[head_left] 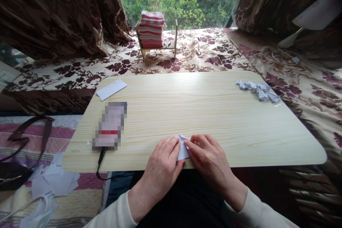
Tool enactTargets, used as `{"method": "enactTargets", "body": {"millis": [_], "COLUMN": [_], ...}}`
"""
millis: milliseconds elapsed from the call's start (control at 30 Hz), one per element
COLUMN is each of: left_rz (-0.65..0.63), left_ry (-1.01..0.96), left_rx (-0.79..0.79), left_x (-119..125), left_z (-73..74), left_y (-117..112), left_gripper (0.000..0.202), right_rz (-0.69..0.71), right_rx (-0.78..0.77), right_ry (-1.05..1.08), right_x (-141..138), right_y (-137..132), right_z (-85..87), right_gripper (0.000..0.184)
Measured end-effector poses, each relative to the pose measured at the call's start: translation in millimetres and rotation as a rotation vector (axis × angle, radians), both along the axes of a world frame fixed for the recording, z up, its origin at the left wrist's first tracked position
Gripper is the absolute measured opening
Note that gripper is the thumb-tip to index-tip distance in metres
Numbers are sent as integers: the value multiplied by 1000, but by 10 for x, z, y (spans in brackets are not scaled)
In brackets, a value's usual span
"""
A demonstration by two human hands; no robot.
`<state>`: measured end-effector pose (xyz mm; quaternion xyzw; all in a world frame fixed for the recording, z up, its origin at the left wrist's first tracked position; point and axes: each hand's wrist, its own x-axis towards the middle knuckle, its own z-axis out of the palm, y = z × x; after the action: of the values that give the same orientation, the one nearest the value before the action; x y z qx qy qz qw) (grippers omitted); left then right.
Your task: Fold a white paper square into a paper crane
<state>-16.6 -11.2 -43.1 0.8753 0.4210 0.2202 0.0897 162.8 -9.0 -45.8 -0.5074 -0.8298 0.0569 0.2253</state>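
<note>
A small piece of white paper (183, 148) lies near the front edge of a pale wooden table (203, 114). My left hand (161, 165) rests on its left side, fingers curled and pressing the paper down. My right hand (207, 156) pinches the paper's right edge with thumb and forefinger. Both hands touch the same sheet, which looks partly folded.
A phone (110, 125) with a cable lies at the table's left. A white paper strip (111, 89) sits at the far left corner. Several folded paper pieces (258, 91) lie at the far right. A small wooden rack holding stacked red-and-white cloths (151, 29) stands by the window. Paper scraps (53, 181) litter the floor at left.
</note>
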Motion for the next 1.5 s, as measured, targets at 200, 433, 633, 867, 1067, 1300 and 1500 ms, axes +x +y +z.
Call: {"method": "enactTargets", "body": {"millis": [200,433,633,867,1067,1300,1500], "left_rz": [6,13,12,5,1,4,5], "left_ry": [5,16,12,21,29,43,39], "left_rx": [0,16,37,44,28,19,1], "left_x": [-1,-3,-5,-1,-1,-6,-3], "left_z": [-9,2,4,11,19,8,22], "left_y": [6,4,10,6,7,4,-8], "left_gripper": [34,33,31,32,31,31,32], "right_rz": [13,-4,-32,-32,-16,-13,-13], "right_rx": [16,54,87,106,97,114,112], "right_ry": [15,50,83,74,107,116,102], "right_x": [3,0,-2,-13,-3,-10,-4], "right_y": [-3,-23,-81,-80,-76,-85,-67], "right_z": [0,-13,-37,-40,-51,-56,-47], "right_gripper": [24,23,24,25,27,26,26]}}
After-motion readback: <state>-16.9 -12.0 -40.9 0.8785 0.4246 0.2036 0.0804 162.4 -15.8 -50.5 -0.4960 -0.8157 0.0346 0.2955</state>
